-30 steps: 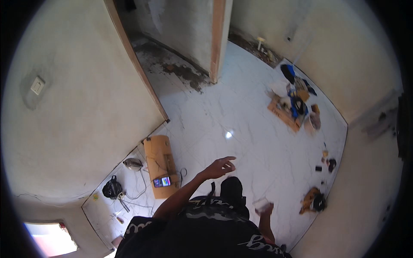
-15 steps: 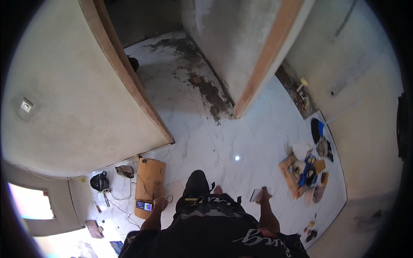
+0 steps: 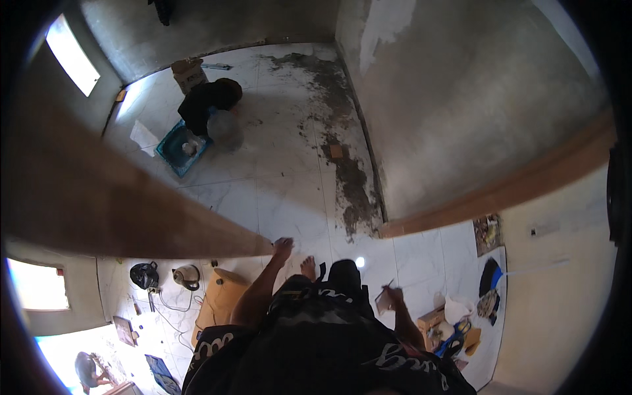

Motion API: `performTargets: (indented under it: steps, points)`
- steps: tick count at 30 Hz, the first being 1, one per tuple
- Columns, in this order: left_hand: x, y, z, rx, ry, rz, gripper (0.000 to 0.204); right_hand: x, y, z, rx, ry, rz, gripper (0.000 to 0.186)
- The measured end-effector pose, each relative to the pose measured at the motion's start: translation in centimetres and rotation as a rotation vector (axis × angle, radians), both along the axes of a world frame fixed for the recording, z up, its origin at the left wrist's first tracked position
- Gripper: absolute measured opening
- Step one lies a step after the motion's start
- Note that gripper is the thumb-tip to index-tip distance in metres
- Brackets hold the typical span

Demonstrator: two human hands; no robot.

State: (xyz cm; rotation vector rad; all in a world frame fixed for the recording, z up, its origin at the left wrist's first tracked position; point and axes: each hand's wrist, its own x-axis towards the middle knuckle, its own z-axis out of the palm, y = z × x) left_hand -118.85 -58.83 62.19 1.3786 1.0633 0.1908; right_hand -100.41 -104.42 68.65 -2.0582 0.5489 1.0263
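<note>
My left hand (image 3: 283,247) is stretched forward beside the lower end of the brown door frame (image 3: 217,227), seemingly touching its edge. Its fingers are too small and blurred to make out. Lower and to the right, my right hand (image 3: 394,298) is closed on a flat rectangular plate (image 3: 382,302), pale brownish, with a thin edge or stick showing at its top. What kind of thing it is, I cannot tell. One bare foot (image 3: 308,266) shows on the white tiles, just right of my left hand.
Through the doorway a person (image 3: 210,102) crouches by a blue tub (image 3: 172,155) and a cardboard box (image 3: 189,74). Rough grey mortar (image 3: 355,191) lies along the wall. A brown carton (image 3: 220,296), cables and a black bag (image 3: 144,276) are at left; a box of tools (image 3: 431,321) at right.
I have moved forward to the doorway, and the room beyond shows more. My left hand went from beside the carton, where it held a ring-like thing, up to the door frame. The right keeps its plate.
</note>
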Motion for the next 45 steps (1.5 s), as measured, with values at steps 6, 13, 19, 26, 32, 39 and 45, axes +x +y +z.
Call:
performTargets:
  steps: [6,13,19,26,32,39,45]
  points:
    - [14.4,12.1,15.0,-0.090,-0.263,0.010,0.032,1.2,5.0,-7.8,0.247,0.302,0.387,0.038]
    - [11.0,24.1,-0.3,-0.441,-0.110,0.730,0.021,24.5,27.2,-8.4,0.507,-0.018,0.513,0.067]
    - [9.4,26.5,-5.1,-0.633,-0.052,1.085,0.018,54.2,51.8,-9.4,-0.314,-0.644,0.839,0.110]
    - [12.2,31.5,-5.9,-0.564,0.105,0.726,0.020,63.5,84.2,1.0,0.176,-0.501,0.718,0.101]
    - [24.0,53.9,-9.7,-0.388,-0.416,0.726,0.031,66.2,90.8,-6.4,-0.031,-0.339,0.577,0.104]
    - [39.4,93.6,10.9,-0.060,-0.170,0.767,0.020,65.7,94.4,-6.9,-0.056,0.277,0.450,0.113]
    - [45.9,108.3,11.1,-0.115,-0.209,0.738,0.020,74.6,110.5,-8.3,-0.109,0.299,0.639,0.114]
